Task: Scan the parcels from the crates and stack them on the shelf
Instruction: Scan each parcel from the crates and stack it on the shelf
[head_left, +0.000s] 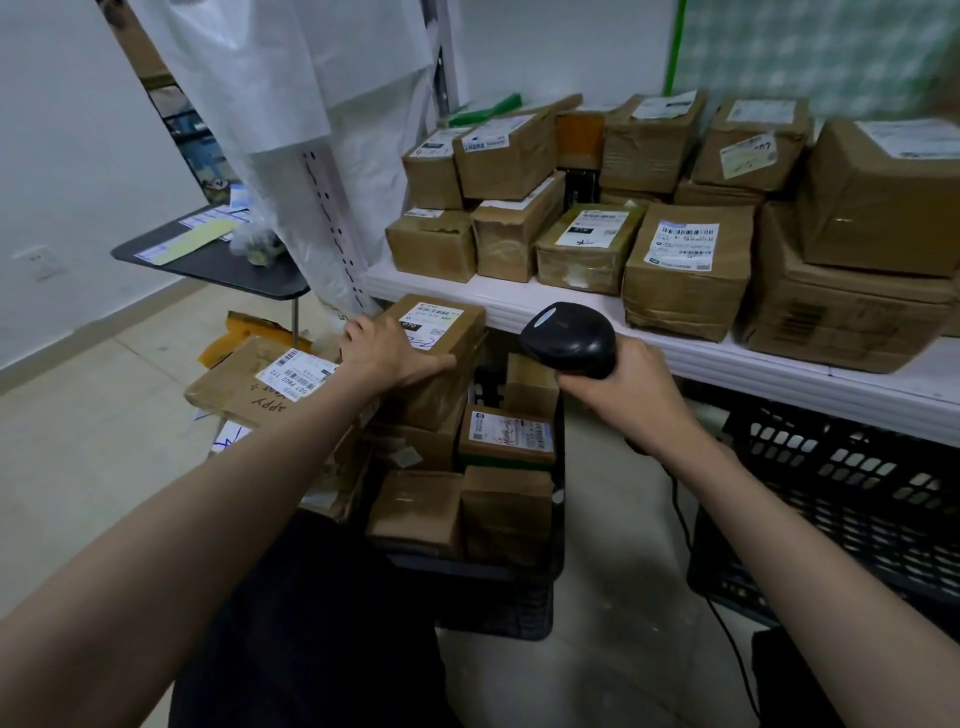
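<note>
Above the crate (498, 577), my left hand (387, 353) grips a parcel (441, 343); my right hand (631, 384) holds the scanner (569, 338). I'd aim it squarely at the label (431, 318).

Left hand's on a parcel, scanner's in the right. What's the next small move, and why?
Probably tip the scanner down-left at the white label on the parcel that the left hand grips. The right hand holds the scanner beside it, and the label faces up, mostly uncovered.

Brown parcels (685, 270) with white labels, black scanner (569, 340), white shelf (779, 369), black crate (498, 582).
</note>
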